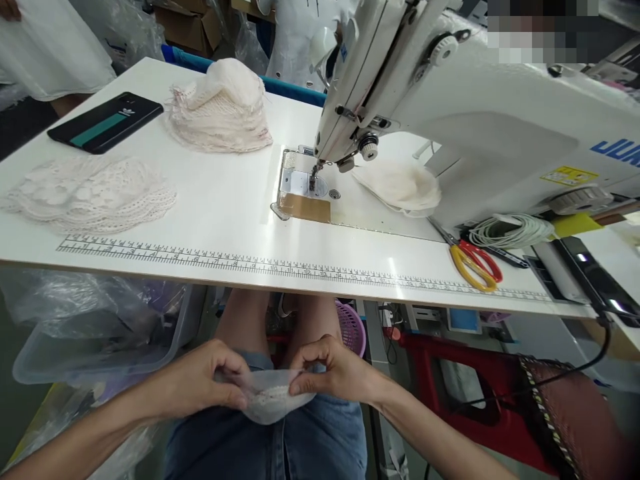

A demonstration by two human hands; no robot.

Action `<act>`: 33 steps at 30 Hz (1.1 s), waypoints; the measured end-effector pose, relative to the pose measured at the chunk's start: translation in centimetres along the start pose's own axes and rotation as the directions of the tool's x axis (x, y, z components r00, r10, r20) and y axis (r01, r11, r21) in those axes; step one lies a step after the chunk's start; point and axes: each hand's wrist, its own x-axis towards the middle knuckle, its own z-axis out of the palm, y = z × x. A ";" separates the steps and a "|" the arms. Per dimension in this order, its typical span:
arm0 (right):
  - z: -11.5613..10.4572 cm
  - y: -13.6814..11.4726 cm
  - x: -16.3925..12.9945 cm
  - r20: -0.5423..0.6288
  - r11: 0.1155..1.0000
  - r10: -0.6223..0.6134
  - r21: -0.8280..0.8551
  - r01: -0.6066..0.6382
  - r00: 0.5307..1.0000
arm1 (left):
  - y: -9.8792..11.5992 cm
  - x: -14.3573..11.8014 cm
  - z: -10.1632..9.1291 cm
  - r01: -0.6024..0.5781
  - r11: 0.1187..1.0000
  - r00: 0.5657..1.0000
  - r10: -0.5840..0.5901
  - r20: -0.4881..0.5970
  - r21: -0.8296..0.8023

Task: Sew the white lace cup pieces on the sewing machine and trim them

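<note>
Over my lap, below the table edge, a small piece of sheer white fabric (273, 403) is stretched between both hands. My left hand (215, 377) pinches its left end between thumb and fingers. At the other end, my right hand (330, 370) grips the upper right edge, thumb in front. A narrow whitish strip shows through the sheer cloth; its kind is unclear. On the table above stands a white sewing machine (480, 113), its needle and presser foot (313, 180) over the plate with no cloth under them. Cream fabric pieces (400, 185) lie right of the needle.
A stack of pale lace pieces (220, 110) and a flatter lace pile (90, 193) lie left, near a black phone (107, 122). Scissors (473, 263) and coiled cord (510, 231) lie right. Below are a plastic bin (100, 360) and a red chair (470, 393). Another person's hand shows top left.
</note>
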 end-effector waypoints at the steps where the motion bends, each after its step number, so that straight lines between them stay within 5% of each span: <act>1: 0.1 -0.1 0.1 0.000 1.000 -0.011 -0.024 0.011 1.000 | 0.2 0.0 0.1 0.000 1.000 1.000 0.000 0.013 -0.007; 11: 0.1 -0.6 -0.9 -0.022 0.976 -0.038 -0.216 0.032 0.999 | -0.1 1.6 1.5 0.005 1.000 0.999 -0.006 -0.036 -0.018; 33: 0.3 -0.4 -0.7 -0.004 0.947 -0.065 -0.316 0.061 0.998 | 0.7 2.1 2.4 0.059 0.998 0.996 -0.061 -0.062 -0.019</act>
